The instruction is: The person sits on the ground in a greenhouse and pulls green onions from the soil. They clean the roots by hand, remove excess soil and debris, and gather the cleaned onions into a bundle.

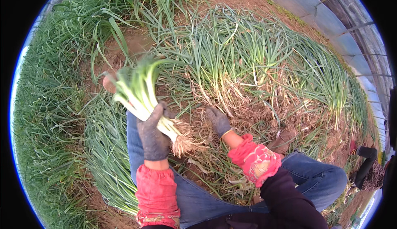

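My left hand [153,132], in a dark grey glove, is shut around a bunch of green onions [144,100]. The white stalks and green leaves slant up to the left, the leaf tops blurred, and the pale roots hang at the lower right. My right hand [218,121], also gloved, is near the roots of a row of pulled green onions [223,89] lying on the soil. Its fingertips are close to one root end; whether they touch it I cannot tell. Red patterned sleeve covers are on both forearms.
More pulled green onions [108,154] lie in a pile left of my jeans-clad legs [198,195]. Dense growing green leaves [49,105] fill the left side. Plastic sheeting [325,21] curves along the upper right. Another person [369,167] is at the far right.
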